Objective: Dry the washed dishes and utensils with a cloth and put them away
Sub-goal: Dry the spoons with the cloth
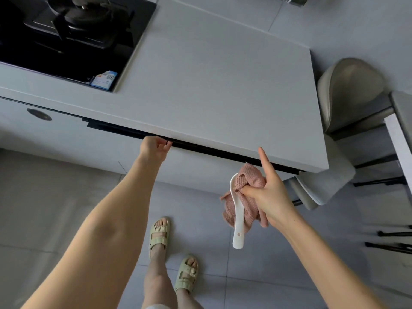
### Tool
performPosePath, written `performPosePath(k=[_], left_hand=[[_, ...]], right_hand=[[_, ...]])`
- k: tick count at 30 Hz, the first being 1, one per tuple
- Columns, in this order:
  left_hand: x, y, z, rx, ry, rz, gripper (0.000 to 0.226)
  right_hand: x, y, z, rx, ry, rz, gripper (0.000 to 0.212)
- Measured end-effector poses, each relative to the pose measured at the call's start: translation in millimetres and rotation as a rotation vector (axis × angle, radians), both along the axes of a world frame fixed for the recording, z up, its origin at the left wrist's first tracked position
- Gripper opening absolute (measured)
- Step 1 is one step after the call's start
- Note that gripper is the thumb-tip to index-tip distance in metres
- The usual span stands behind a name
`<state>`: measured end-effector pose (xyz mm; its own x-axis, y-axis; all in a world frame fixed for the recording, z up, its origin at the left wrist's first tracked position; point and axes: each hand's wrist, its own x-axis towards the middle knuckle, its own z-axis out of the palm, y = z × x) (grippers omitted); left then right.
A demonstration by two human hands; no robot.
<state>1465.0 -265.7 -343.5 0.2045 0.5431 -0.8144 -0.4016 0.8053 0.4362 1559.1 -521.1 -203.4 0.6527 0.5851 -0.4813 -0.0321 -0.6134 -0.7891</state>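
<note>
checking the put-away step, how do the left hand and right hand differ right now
The left hand hooks curled fingers on the black handle rail under the countertop; the right hand grips a pink cloth and a white spoon. The left hand's fingers are all curled, while the right hand's index finger sticks straight up. Both hands are bare and near the countertop's front edge.

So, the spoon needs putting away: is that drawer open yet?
Shut: the drawer front sits flush under the countertop; the left hand hooks its black handle.
</note>
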Motion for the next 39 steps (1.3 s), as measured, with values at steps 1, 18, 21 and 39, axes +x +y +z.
performPosePath(k=[1,18,21,39], left_hand=[[-7.5,-4.4,4.5,0.026,0.052,-0.067,0.024],[-151.4,-74.4,24.2,-0.331,0.402,-0.63,0.013],[-173.9,-86.5,26.3,-0.334,0.422,-0.796,0.015],[-121.1,-43.1,53.5,0.318,0.563,-1.073,0.02]], right_hand=[[-1.9,-1.2,1.1,0.006,0.008,0.007,0.098],[-44.2,64.9,-57.6,0.047,0.271,0.141,0.091],[-55.5,80.7,-73.3,0.057,0.251,0.12,0.076],[-81.6,169.3,-122.6,0.03,0.274,-0.001,0.063]])
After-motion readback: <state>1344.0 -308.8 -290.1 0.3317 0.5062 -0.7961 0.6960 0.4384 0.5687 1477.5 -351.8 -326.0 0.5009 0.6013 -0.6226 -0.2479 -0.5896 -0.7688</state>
